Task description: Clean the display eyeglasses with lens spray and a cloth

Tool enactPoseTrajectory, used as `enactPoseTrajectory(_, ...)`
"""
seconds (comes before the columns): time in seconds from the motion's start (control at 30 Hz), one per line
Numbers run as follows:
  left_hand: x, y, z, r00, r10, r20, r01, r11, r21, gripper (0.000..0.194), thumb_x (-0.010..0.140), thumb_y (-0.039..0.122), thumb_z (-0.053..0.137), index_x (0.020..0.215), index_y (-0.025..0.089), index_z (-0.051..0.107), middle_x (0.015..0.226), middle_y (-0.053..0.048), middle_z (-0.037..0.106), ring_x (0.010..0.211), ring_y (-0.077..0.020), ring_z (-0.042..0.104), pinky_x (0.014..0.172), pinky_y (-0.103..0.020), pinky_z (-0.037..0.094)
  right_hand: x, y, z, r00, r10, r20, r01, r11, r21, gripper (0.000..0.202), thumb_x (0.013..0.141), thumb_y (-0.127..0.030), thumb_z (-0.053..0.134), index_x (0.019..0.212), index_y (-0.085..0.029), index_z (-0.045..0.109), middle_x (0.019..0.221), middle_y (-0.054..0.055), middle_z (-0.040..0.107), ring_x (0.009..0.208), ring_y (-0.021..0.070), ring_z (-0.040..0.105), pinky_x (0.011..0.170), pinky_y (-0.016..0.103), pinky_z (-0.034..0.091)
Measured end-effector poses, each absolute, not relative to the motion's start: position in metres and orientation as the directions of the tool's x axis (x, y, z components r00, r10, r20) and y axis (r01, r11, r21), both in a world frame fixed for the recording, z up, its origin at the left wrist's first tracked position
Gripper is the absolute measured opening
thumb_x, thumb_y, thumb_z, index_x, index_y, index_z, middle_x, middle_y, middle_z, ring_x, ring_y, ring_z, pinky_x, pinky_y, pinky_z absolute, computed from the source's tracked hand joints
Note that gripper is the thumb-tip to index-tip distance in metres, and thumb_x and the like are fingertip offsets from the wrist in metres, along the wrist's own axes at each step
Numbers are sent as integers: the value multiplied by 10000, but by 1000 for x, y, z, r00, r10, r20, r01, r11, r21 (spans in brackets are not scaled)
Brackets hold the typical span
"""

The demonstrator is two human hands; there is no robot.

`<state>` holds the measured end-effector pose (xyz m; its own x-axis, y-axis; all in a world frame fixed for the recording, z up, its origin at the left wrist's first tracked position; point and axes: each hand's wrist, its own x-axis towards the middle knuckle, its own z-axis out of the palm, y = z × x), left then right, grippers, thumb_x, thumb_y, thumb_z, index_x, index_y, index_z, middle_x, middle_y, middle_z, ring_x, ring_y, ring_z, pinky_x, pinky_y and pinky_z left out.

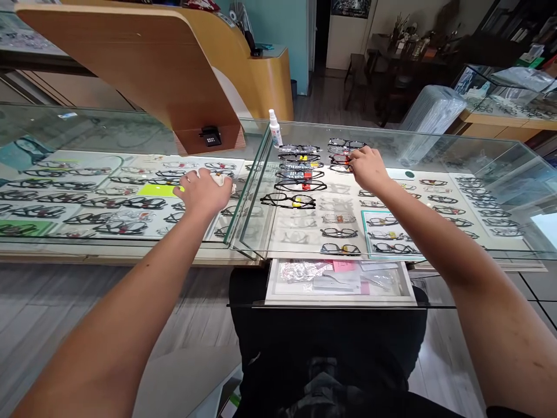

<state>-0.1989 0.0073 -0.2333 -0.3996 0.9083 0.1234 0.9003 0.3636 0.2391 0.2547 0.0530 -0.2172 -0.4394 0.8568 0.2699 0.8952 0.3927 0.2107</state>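
Observation:
My left hand [202, 194] is over the left glass counter, its fingers curled. A crumpled whitish cloth [221, 180] shows between its thumb and fingers. On the right counter, my right hand [369, 169] has its fingertips closed at the end of a dark-framed pair of eyeglasses [342, 168], the last of a short row. Another pair of eyeglasses [347, 143] lies at the back of that row. Left of it is a column of several folded eyeglasses on the glass top, with a black-framed pair [289, 201] nearest me. A white spray bottle [275, 129] stands behind that column.
Many eyeglasses lie inside the glass display case [304, 247]. An open drawer [272, 284] with papers and plastic bags juts out above my lap. A tilted wooden panel [130, 58] rises at the left. A plastic-wrapped block [433, 113] stands beyond the counter.

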Motion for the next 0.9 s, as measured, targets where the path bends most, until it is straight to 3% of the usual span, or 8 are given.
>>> enactPoseTrajectory(0.17, -198, 7, -233, -402, 907, 126, 899, 365, 241, 732, 1055, 578, 461, 1555, 51, 549, 1634, -338, 497, 1554, -511, 421, 1244, -729, 322, 247, 6, -182, -357, 872, 335, 931, 362, 50, 396, 1083, -180, 455, 1226, -136, 821, 1392, 157, 747, 1282, 379, 565, 1081, 566, 486)
enactPoseTrajectory(0.27, -198, 7, -233, -403, 907, 122, 898, 366, 244, 737, 1053, 574, 469, 1565, 49, 542, 1630, -337, 500, 1556, -511, 416, 1244, -731, 324, 235, -54, -144, -464, 794, 394, 732, 593, -334, 349, 1121, -284, 516, 1289, -209, 813, 1360, 115, 757, 1265, 338, 651, 1106, 573, 526)
enactPoseTrajectory(0.33, -198, 7, -234, -403, 907, 123, 898, 366, 245, 730, 1055, 570, 469, 1565, 53, 541, 1637, -333, 498, 1558, -506, 415, 1250, -732, 318, 223, -100, -123, -634, 733, 245, 503, 632, -589, 284, 1117, -305, 583, 1277, -255, 812, 1342, 72, 773, 1247, 285, 710, 1083, 502, 571)
enactPoseTrajectory(0.4, -198, 8, -234, -406, 905, 124, 897, 369, 243, 729, 1057, 569, 465, 1564, 52, 542, 1645, -333, 492, 1558, -505, 416, 1253, -738, 314, 211, -140, -115, -764, 644, 43, 410, 536, -738, 272, 1122, -256, 581, 1249, -254, 821, 1345, 65, 785, 1239, 241, 731, 1075, 421, 576)
enactPoseTrajectory(0.53, -198, 8, -234, -412, 905, 106, 895, 381, 231, 752, 1053, 571, 459, 1581, 39, 531, 1665, -332, 472, 1572, -502, 403, 1259, -734, 317, 196, -187, -154, -833, 521, -186, 447, 435, -782, 313, 1089, -125, 560, 1260, -181, 816, 1280, 117, 808, 1263, 255, 710, 1081, 399, 553)
enactPoseTrajectory(0.67, -196, 7, -232, -408, 907, 101, 897, 378, 228, 760, 1056, 581, 435, 1587, 44, 522, 1665, -323, 475, 1569, -496, 405, 1265, -721, 317, 188, -194, -225, -806, 530, -265, 549, 498, -672, 265, 1039, -72, 571, 1126, -134, 813, 1149, 135, 806, 1141, 248, 732, 1032, 371, 551)
enactPoseTrajectory(0.8, -195, 5, -229, -417, 904, 95, 894, 389, 222, 780, 1048, 599, 420, 1591, 46, 519, 1662, -319, 476, 1566, -494, 408, 1271, -713, 312, 178, -182, -270, -755, 604, -254, 613, 515, -599, 219, 1016, -90, 591, 948, -152, 790, 1080, 108, 805, 1023, 232, 739, 896, 334, 560)
enactPoseTrajectory(0.9, -195, 5, -229, -411, 908, 84, 896, 385, 224, 783, 1048, 597, 423, 1593, 41, 511, 1670, -327, 464, 1570, -498, 398, 1267, -718, 311, 168, -168, -286, -722, 668, -177, 631, 532, -565, 248, 1050, -141, 562, 1120, -178, 796, 1245, 123, 795, 1151, 264, 721, 967, 372, 560)
